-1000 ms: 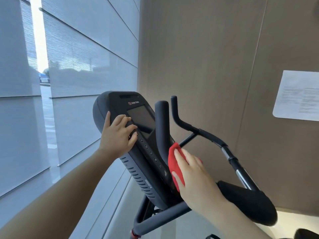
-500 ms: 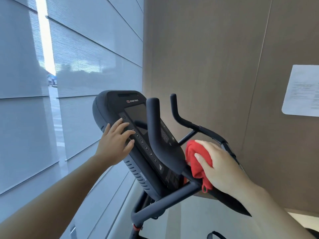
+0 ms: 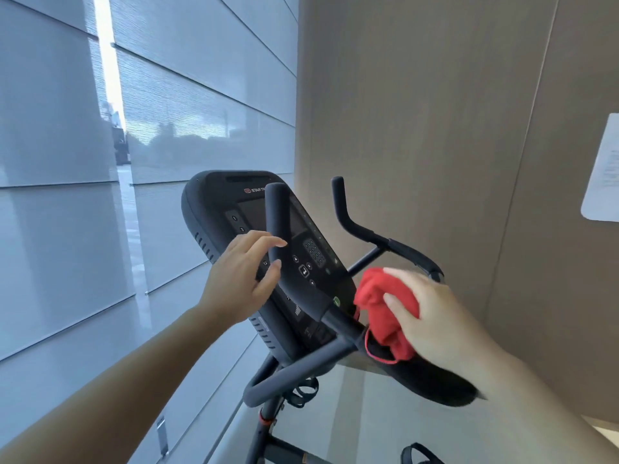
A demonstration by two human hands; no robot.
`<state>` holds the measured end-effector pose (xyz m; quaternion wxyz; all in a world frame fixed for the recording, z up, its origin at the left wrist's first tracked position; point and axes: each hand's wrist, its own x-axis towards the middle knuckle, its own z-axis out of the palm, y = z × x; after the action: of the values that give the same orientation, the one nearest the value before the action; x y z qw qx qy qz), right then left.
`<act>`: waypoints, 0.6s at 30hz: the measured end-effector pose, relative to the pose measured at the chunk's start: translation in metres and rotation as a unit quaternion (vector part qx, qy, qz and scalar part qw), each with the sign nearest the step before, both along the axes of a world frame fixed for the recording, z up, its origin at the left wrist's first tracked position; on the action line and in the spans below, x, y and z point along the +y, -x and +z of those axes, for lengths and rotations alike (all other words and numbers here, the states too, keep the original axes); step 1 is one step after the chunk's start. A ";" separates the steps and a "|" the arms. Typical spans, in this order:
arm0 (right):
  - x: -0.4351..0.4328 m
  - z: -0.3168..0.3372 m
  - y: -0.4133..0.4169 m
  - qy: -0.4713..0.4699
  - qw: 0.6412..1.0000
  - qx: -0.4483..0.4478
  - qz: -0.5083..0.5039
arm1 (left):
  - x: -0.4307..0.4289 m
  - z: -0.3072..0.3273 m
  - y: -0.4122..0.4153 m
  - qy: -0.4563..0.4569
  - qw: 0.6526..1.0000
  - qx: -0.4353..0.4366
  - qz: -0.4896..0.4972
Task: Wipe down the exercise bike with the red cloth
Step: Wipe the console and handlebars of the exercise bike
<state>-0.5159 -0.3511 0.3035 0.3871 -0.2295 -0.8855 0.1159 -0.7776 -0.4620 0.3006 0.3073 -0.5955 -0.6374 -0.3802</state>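
Note:
The black exercise bike's console (image 3: 217,202) tilts toward me in the middle of the head view, with buttons and a dark screen. Two black handlebar horns rise in front of it, the near one (image 3: 276,222) crossing the console and the far one (image 3: 345,216) to the right. My right hand (image 3: 432,316) grips the bunched red cloth (image 3: 378,309) and presses it against the right handlebar beside the console's lower right corner. My left hand (image 3: 241,279) hovers with relaxed fingers at the near horn, just off the console's left side, holding nothing.
Frosted window panels (image 3: 134,128) fill the left side, a beige wall (image 3: 418,128) stands close behind the bike, and a white paper sheet (image 3: 603,169) hangs at the right edge. A black padded armrest (image 3: 435,386) lies under my right wrist. The bike's frame post (image 3: 264,423) drops below.
My left hand came off the console's left edge and moved right toward the near horn. My right hand carried the red cloth right and up, from the console's lower face to the right handlebar.

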 end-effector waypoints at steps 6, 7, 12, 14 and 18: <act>0.008 -0.020 -0.017 0.041 0.995 -0.085 -0.028 | 0.036 0.003 -0.045 0.049 0.999 0.008 -0.024; 0.005 -0.029 -0.013 0.060 0.992 -0.114 -0.018 | 0.046 0.004 -0.053 0.056 0.998 0.007 -0.027; -0.006 -0.061 -0.004 0.003 0.990 -0.142 -0.021 | 0.087 0.002 -0.074 0.121 0.993 -0.007 -0.016; -0.002 -0.071 -0.021 -0.012 0.985 -0.173 -0.015 | 0.098 -0.003 -0.075 0.142 0.989 -0.031 -0.013; 0.005 -0.077 -0.044 0.024 0.983 -0.177 -0.042 | 0.106 -0.007 -0.068 0.131 0.989 -0.062 -0.021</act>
<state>-0.4718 -0.3460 0.2263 0.2227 -0.2929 -0.9265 0.0784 -0.7094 -0.3559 0.2938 0.1788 -0.6194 -0.6865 -0.3363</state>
